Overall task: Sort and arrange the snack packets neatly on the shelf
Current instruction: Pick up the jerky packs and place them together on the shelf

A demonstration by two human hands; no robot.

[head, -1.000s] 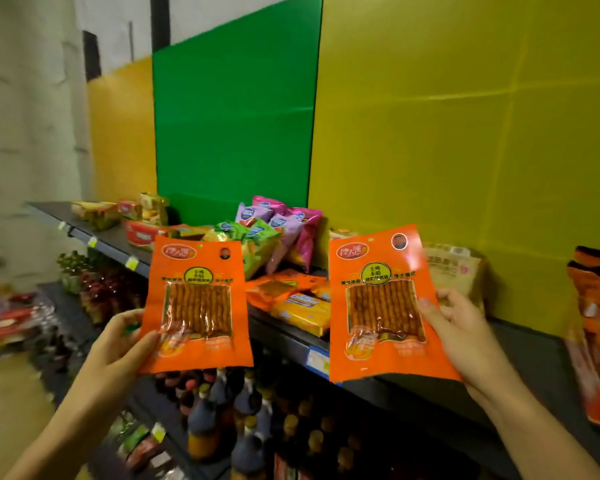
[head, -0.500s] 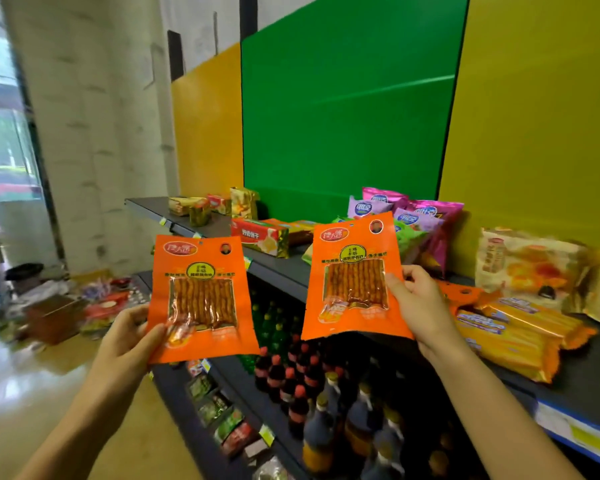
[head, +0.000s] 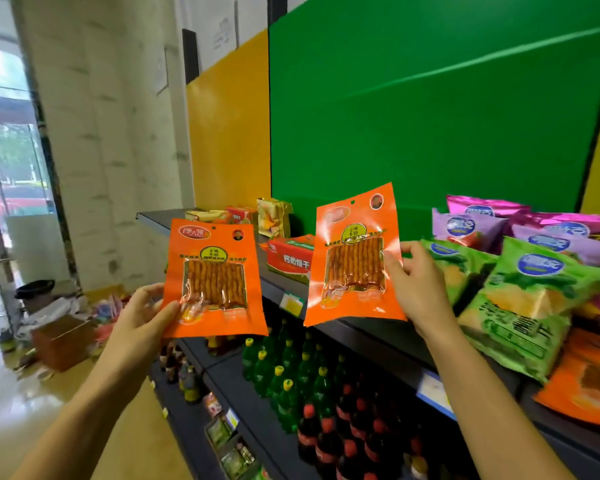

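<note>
Two matching orange snack packets with clear windows are held upright in front of the dark shelf (head: 371,336). My left hand (head: 142,317) grips the left orange packet (head: 213,277) by its lower left edge, out over the aisle. My right hand (head: 418,285) pinches the right orange packet (head: 355,256) by its right edge, just above the shelf's front lip. On the shelf to the right lie green chip bags (head: 523,306), purple and pink bags (head: 520,226) and another orange packet (head: 589,382).
A red biscuit box (head: 288,259), a gold packet (head: 272,216) and small boxes (head: 219,214) sit on the shelf's left part. Green and red-capped bottles (head: 309,386) fill the lower shelf. A cardboard box and litter (head: 61,337) lie on the floor left.
My view has swung left along the shelf. Both packets stay in my hands, and the right one has come to sit in front of the green panel, left of the chip bags.
</note>
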